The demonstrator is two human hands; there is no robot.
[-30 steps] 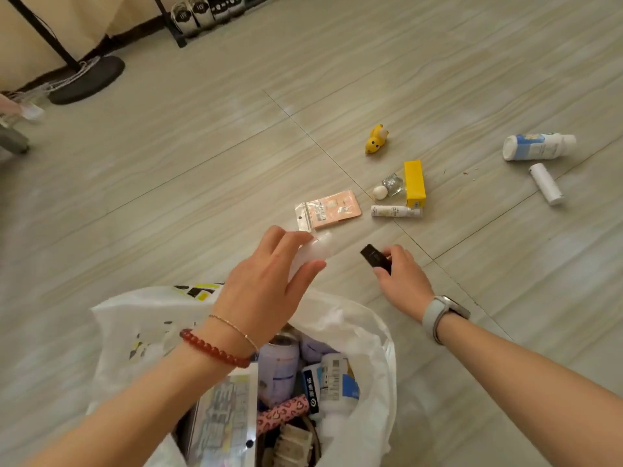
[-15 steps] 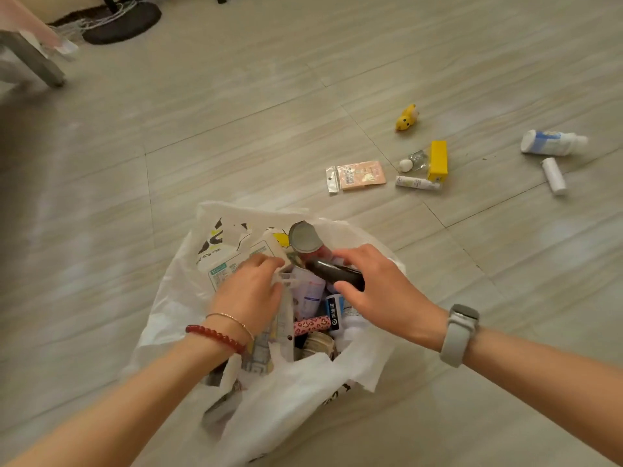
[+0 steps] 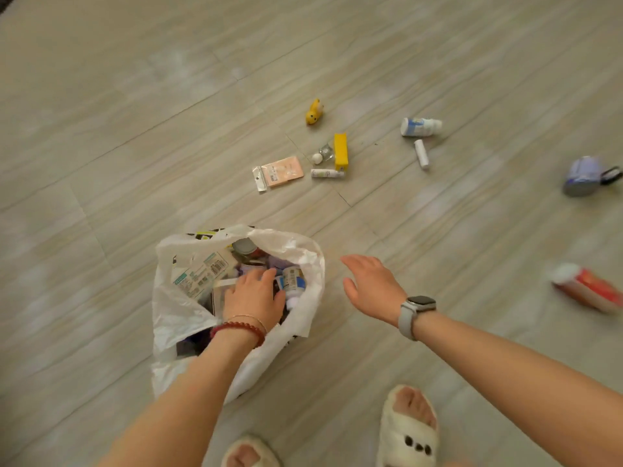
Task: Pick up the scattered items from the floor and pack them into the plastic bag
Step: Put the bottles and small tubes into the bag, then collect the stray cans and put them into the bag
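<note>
The white plastic bag [image 3: 175, 298] stands open on the floor, filled with several bottles, boxes and cans. My left hand [image 3: 254, 296] reaches into its mouth and rests on the contents, fingers curled; whether it holds anything is hidden. My right hand [image 3: 369, 286] hovers just right of the bag, empty, fingers spread. Beyond the bag lie a pink packet [image 3: 281, 171], a small white tube [image 3: 327, 173], a yellow box [image 3: 340, 151], a small clear bottle [image 3: 323, 154] and a yellow duck toy [image 3: 314, 111].
Further right lie a white-and-blue bottle [image 3: 419, 126], a white stick [image 3: 421, 154], a blue can [image 3: 581, 175] with a black clip, and a red-and-white tube [image 3: 588, 291]. My feet in white slippers [image 3: 409, 429] stand at the bottom edge.
My right hand has let go of the black item into the bag and pulled out to the right, open. My left hand pushed deeper into the bag. The view tilted down.
</note>
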